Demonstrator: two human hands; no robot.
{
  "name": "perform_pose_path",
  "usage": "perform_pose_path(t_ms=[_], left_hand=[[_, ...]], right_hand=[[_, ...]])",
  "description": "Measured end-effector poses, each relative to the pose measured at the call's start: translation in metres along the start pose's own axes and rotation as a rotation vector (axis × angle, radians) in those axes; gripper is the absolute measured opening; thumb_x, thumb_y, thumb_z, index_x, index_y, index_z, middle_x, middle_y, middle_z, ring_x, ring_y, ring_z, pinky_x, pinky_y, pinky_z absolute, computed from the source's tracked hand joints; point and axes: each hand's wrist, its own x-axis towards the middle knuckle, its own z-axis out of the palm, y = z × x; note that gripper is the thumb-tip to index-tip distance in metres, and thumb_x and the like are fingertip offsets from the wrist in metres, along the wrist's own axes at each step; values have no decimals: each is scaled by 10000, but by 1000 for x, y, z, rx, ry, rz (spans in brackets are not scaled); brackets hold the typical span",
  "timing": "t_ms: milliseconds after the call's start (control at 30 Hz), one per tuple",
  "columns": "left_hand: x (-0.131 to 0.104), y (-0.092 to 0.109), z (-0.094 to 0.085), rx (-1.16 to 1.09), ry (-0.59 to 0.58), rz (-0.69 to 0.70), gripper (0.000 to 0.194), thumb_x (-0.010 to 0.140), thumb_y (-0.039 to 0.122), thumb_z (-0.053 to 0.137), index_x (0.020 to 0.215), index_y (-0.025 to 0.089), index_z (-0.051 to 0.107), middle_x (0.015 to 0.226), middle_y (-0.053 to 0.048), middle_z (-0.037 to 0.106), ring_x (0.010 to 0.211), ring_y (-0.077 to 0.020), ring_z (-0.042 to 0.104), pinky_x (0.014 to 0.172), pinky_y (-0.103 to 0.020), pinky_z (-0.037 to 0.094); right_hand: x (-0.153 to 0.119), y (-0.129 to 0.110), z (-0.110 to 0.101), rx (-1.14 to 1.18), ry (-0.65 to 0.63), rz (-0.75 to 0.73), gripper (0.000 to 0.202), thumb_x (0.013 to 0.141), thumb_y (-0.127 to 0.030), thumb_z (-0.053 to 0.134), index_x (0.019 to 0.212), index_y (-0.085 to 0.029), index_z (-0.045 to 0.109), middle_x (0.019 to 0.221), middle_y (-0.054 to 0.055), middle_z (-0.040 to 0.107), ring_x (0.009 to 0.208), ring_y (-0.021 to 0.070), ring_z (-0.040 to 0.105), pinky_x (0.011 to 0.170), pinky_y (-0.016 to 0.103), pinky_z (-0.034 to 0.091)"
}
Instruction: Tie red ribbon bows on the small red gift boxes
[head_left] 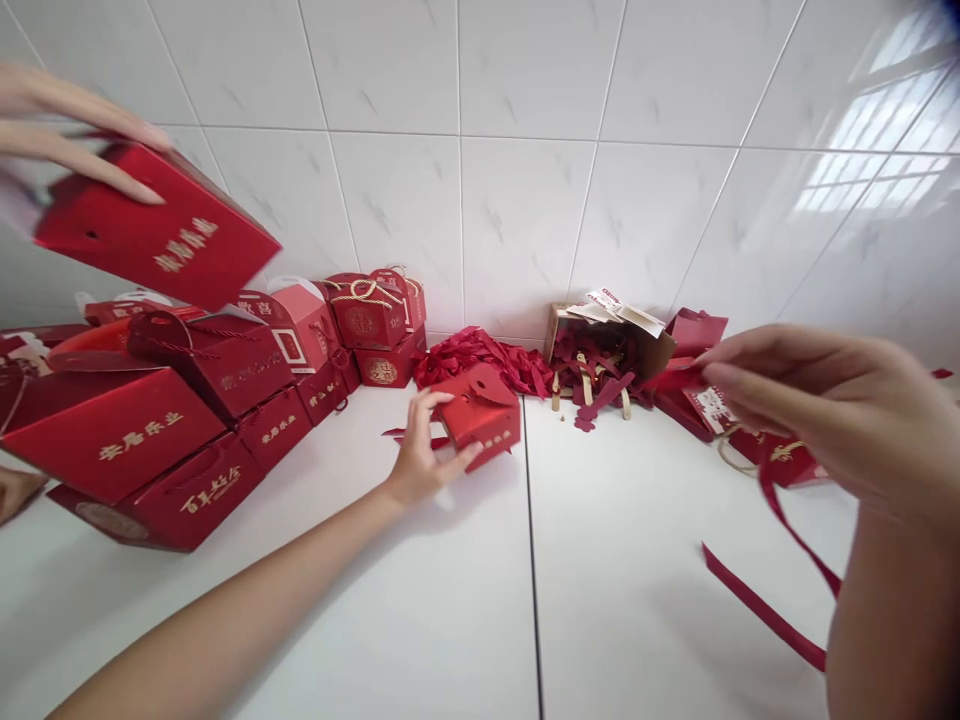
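Note:
My left hand grips a small red gift box by its side, thumb along the front near the gold lettering. The box stands on the white table, and its folded top has small holes. A piece of dark red ribbon pokes out behind my fingers. Raised at the right, my right hand pinches a red ribbon between thumb and fingertips. The ribbon's loose length hangs down in a curve, partly hidden behind my wrist.
A co-worker's hand holds another red box at the upper left, above stacked gift boxes. Against the tiled wall lie a heap of red ribbons and an open carton of tags. Red bags stand right of it.

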Motion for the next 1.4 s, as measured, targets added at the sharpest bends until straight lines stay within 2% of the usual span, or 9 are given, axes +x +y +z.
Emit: perform_pose_path(t_ms=[100,367,767,867,967,1033,1133,1300,1400], left_hand=[[-15,17,8,-135,-179,2,584,717,319,685,1199,234,366,1253,-124,413,1147,-275,469,946,-427,424],[-26,38,14,-304,-368,94,752,683,300,699,1308,247,284,1250,-125,399,1133,-294,460,960,-482,401],[-28,35,16,-235,-420,210,842,672,318,724,1346,268,222,1291,-132,338,1221,-315,370,1017,-510,342],[-28,36,15,-249,-432,186,882,674,426,712,1377,260,206,1334,-139,308,1278,-340,299,1045,-529,297],[-18,45,10,-270,-409,46,697,788,533,544,1373,257,284,1389,-132,275,1328,-344,226,1054,-525,283],[-6,55,7,-232,-414,-69,473,852,469,471,1278,268,427,1373,-106,319,1332,-319,234,1072,-505,265],[12,71,3,-118,-501,-144,249,833,366,532,1065,278,556,1242,-76,453,1251,-305,353,1041,-506,312],[28,88,6,107,-629,-98,258,683,278,681,914,253,568,1137,-71,515,1093,-314,473,874,-493,458],[27,90,14,119,-587,-167,216,659,188,659,849,236,566,1168,-79,536,1137,-324,463,922,-528,423]], right_hand=[[3,-3,18,-166,-277,-6,244,758,-432,664,843,-206,692,642,34,612,556,115,530,468,236,415],[13,11,59,-113,-543,93,175,787,-353,614,823,-192,670,776,50,684,660,158,623,584,275,515],[13,18,77,-298,-576,150,146,785,-322,594,751,-187,637,735,20,691,563,146,647,457,230,424],[11,15,78,-309,-605,151,144,787,-320,589,741,-190,629,706,10,691,572,147,651,435,219,406],[11,17,80,-277,-621,149,141,787,-308,579,745,-191,645,693,10,691,556,145,646,438,222,410],[12,20,81,-253,-630,153,141,782,-297,575,751,-190,662,705,11,694,541,141,640,445,225,415],[13,24,82,-245,-617,118,140,767,-282,578,746,-193,685,700,15,689,559,142,627,464,229,420],[14,27,83,-288,-577,17,130,720,-215,584,716,-212,714,670,4,683,553,129,561,477,240,382],[14,27,83,-291,-593,13,159,710,-183,570,724,-206,727,681,0,691,542,122,540,482,245,368]])
